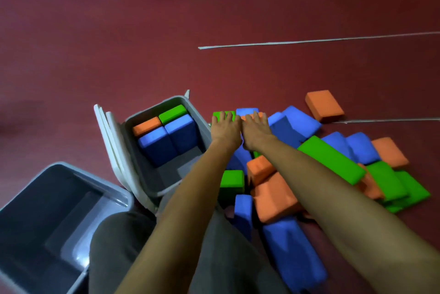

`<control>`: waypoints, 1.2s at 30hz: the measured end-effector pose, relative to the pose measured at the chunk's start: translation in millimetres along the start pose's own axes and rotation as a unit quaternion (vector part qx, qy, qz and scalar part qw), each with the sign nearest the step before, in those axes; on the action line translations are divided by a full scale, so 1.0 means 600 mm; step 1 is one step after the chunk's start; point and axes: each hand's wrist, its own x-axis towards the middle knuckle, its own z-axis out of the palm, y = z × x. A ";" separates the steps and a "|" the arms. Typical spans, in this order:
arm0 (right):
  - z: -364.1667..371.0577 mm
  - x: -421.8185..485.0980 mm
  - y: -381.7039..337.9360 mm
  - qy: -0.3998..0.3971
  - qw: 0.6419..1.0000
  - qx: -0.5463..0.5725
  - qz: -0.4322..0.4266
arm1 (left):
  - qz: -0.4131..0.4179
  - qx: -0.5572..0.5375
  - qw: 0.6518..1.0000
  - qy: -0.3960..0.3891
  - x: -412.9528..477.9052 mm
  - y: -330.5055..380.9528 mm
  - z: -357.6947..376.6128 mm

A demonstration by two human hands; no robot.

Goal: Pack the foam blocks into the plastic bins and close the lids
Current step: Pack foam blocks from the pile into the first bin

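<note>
A grey plastic bin [201,114] stands open on the floor and holds an orange block [146,125], a green block [172,112] and two blue blocks [166,141] at its far end. To its right lies a loose pile of blue, green and orange foam blocks [331,159]. My left hand [225,130] lies flat with spread fingers on a green block [217,114] at the pile's far edge. Beside it, my right hand [256,131] rests flat on an orange block [245,117], with a blue block [247,110] just behind. Neither hand is closed on a block.
White lids [107,131] lean against the left side of the filled bin. A second grey bin [59,169] stands empty at the lower left, beside my grey-trousered knee [119,246]. One orange block [323,105] lies apart at the far right. The red floor carries white lines [309,42].
</note>
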 end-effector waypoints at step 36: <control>0.325 0.073 0.071 -0.163 0.977 -0.137 -0.031 | 0.069 0.007 0.979 -0.194 -0.005 0.055 0.382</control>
